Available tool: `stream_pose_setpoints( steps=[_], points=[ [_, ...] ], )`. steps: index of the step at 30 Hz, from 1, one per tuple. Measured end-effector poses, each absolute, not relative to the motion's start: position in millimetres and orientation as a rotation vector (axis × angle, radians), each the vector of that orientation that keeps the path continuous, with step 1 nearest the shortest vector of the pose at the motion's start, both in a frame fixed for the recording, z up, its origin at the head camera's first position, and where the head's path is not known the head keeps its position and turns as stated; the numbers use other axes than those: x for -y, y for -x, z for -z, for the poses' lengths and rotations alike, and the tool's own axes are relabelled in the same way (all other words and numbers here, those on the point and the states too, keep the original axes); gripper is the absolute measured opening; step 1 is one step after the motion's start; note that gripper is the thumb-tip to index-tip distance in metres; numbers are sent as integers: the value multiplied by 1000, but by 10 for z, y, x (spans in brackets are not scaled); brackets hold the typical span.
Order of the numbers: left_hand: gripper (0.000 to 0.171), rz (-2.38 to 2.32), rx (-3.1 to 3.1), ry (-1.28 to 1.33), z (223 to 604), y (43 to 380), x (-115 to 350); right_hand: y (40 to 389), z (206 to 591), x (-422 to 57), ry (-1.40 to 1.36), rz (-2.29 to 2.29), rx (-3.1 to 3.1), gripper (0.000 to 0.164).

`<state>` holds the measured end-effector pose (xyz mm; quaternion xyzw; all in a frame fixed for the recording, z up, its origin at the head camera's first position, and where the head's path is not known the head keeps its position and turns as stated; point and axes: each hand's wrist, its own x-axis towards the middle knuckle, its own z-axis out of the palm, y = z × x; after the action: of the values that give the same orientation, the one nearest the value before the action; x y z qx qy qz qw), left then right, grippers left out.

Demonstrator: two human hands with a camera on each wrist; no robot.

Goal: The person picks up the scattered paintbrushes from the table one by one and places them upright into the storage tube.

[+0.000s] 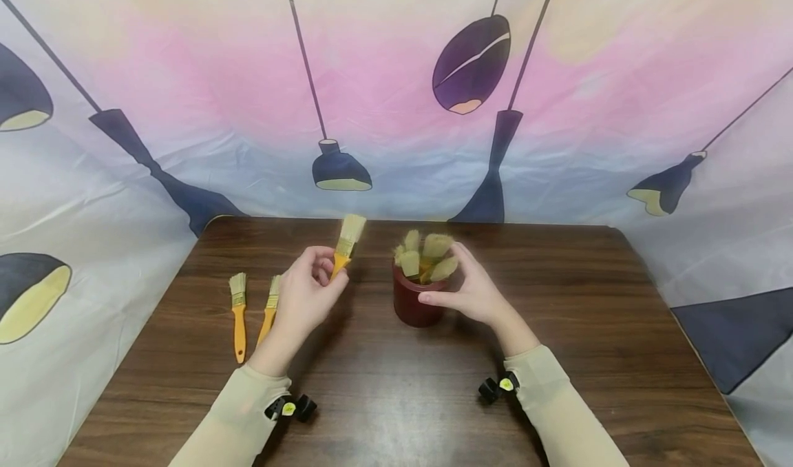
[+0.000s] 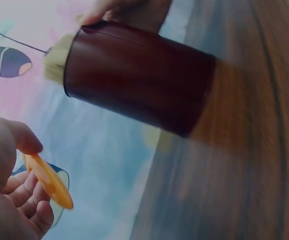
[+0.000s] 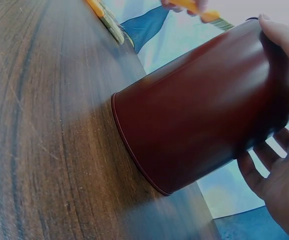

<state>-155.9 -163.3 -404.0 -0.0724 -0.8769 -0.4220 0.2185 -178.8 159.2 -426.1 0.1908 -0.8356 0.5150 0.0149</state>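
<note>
A dark red cylindrical cup (image 1: 416, 308) stands on the table with several paintbrushes (image 1: 436, 246) in it, bristles up. My right hand (image 1: 473, 291) grips the cup near its rim, thumb on the near side and fingers around the far side, as the right wrist view also shows. To the left of the cup, my left hand (image 1: 310, 291) pinches a paintbrush (image 1: 348, 240) by its orange handle, bristles pointing up. In the left wrist view the end of that handle (image 2: 52, 182) sticks out between thumb and fingers.
Two more orange-handled paintbrushes lie on the table's left side: one fully visible (image 1: 239, 319), the other (image 1: 269, 308) partly hidden behind my left wrist. The brown wooden table (image 1: 396, 398) meets a backdrop (image 1: 396, 109) printed with hanging lamps.
</note>
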Motion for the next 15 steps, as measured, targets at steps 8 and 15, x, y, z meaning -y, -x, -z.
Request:
stream_pose_setpoints(
  steps=[8, 15],
  points=[
    [30, 1557, 2212, 290, 3808, 1604, 1415, 1804, 4268, -1590, -594, -1605, 2608, 106],
    [32, 1816, 1985, 370, 3564, 1591, 1186, 1791, 4259, -1597, -595, -1597, 2611, 105]
  ],
)
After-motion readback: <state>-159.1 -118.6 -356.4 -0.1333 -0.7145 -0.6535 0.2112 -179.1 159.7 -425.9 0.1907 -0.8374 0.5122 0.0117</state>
